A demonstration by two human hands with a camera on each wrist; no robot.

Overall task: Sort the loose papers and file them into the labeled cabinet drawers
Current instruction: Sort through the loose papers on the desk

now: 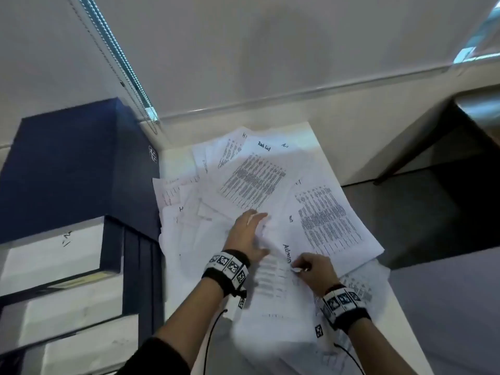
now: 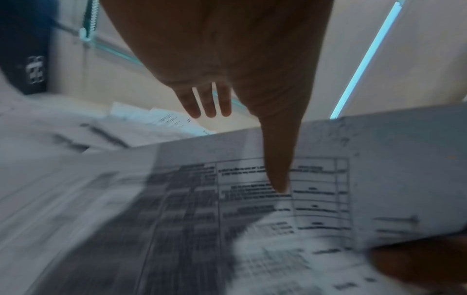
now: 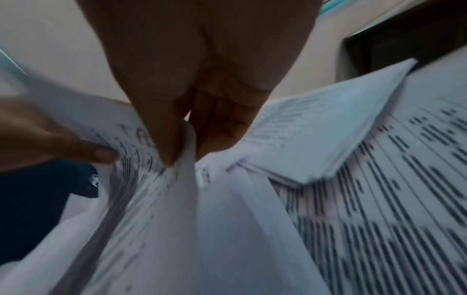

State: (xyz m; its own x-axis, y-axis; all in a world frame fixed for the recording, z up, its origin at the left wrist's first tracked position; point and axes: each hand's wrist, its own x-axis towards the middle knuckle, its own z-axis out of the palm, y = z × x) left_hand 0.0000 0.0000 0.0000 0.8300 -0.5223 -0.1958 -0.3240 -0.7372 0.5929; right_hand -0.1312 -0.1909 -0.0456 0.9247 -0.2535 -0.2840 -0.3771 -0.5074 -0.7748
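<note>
Your right hand (image 1: 315, 269) pinches the top edge of the "Admin" sheet (image 1: 273, 290), nearest you on the tabletop (image 1: 176, 163). Just beyond it, your left hand (image 1: 247, 235), fingers spread, steadies the loose papers (image 1: 259, 182). Peel only one sheet free; the cabinet (image 1: 67, 169) stands left of it.

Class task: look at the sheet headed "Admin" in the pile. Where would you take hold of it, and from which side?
Probably by its near right edge, from the person's side. The Admin sheet lies on top of the pile, its far part pressed by the open left hand. The right hand already pinches that edge, which curls up off the pile in the right wrist view.
</note>
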